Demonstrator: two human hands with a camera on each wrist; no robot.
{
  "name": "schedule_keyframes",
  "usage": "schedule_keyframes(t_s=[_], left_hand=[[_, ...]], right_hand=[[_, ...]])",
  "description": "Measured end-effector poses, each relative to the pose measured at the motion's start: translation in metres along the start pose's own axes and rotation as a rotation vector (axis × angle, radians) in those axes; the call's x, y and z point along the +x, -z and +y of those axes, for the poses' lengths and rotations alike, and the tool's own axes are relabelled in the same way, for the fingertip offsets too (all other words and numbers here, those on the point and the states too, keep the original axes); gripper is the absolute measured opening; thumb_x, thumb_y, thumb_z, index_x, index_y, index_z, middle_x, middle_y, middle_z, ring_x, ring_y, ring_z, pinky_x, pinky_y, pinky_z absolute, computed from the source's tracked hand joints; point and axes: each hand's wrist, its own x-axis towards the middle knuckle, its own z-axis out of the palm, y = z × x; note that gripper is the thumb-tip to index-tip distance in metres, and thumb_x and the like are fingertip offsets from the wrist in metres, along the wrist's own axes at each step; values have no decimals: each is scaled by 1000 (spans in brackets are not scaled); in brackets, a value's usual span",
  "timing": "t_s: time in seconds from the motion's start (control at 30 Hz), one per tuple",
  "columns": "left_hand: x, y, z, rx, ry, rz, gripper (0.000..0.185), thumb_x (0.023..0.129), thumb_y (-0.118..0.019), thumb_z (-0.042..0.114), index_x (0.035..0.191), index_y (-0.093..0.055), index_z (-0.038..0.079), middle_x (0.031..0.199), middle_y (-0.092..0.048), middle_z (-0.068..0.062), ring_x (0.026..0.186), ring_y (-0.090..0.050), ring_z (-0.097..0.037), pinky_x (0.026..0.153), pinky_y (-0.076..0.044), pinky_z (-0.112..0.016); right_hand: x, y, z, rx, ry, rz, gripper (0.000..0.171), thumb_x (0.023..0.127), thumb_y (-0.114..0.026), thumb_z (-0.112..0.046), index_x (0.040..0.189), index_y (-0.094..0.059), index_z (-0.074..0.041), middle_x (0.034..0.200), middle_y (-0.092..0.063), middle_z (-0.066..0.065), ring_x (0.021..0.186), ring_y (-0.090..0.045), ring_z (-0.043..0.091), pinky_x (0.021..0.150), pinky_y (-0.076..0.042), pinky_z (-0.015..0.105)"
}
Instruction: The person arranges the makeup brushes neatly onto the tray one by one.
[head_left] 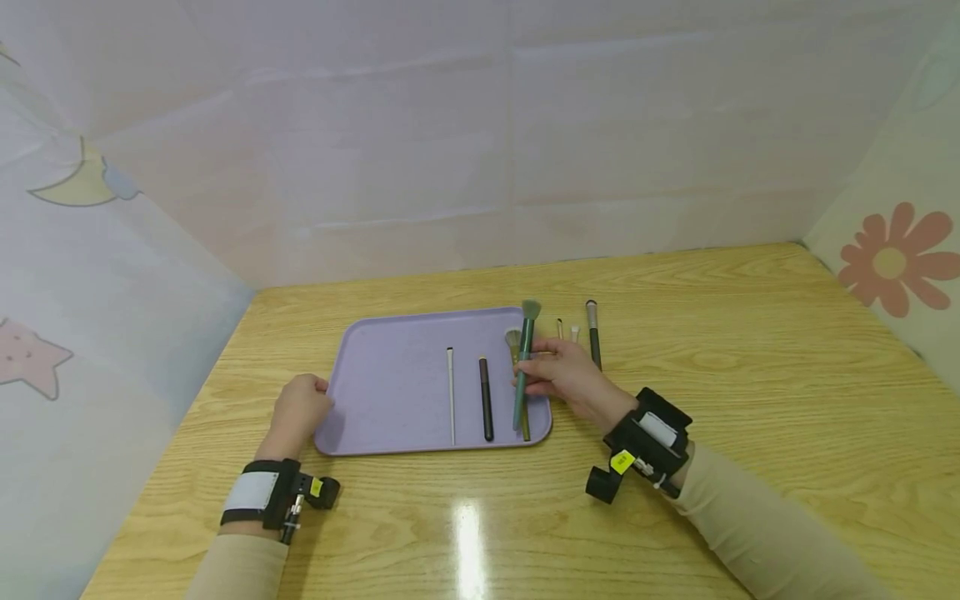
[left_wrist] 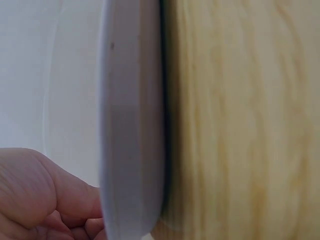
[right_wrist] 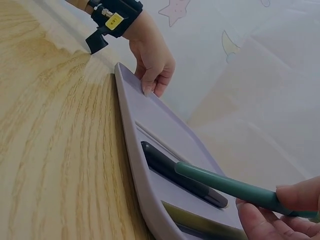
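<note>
My right hand (head_left: 568, 375) pinches a green makeup brush (head_left: 527, 332) by its handle, bristles pointing away from me, above the right end of a lilac tray (head_left: 390, 379). My left hand (head_left: 298, 407) grips the tray's left rim, thumb on top of the edge in the right wrist view. On the tray lie a thin white-handled brush (head_left: 452, 396), a dark brush (head_left: 486, 400) and a gold-handled brush (head_left: 513, 337), which the green one partly covers. In the right wrist view the green handle (right_wrist: 230, 187) slants over the dark handle (right_wrist: 165, 162).
Beyond my right hand, a black-handled brush (head_left: 593, 329) lies on the wooden table (head_left: 735, 400). Two small brush tips, one dark (head_left: 559, 325) and one pale (head_left: 575, 331), show above the hand, which hides the rest of them. A cloth backdrop (head_left: 405, 167) rises behind the table.
</note>
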Motion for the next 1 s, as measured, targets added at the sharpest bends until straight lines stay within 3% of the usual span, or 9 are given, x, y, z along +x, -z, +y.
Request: schedule_keyframes(t_s=[0.33,0.6,1.0], left_hand=[[-1,0,1,-4,12,-5,36,87,-46,-5,119,-52,-20,113,-56,-36,99,-58,-43,82,-50,-50],[-1,0,1,-3,4,2,36,86,-46,-5,118,-52,-20,111,-56,-36,97,-58,-43,81,-50,-50],[0,0,2,-5,0,-4,36,86,-48,-4,118,-52,-21,113,-56,-36,99,-58,-44,82,-50,-50]], right_hand=[[-1,-8,1,-28,30,-2,40,94,-58,2,128,-43,14,88,-67,7,73,-66,12,67,-56,27],[1,-14,0,-36,14,41,37,92,-61,1,125,-47,12,92,-64,10,72,-63,13,69,-55,28],[2,-21,2,-2,-11,24,42,92,-59,3,129,-41,14,91,-62,10,68,-62,11,65,-55,25]])
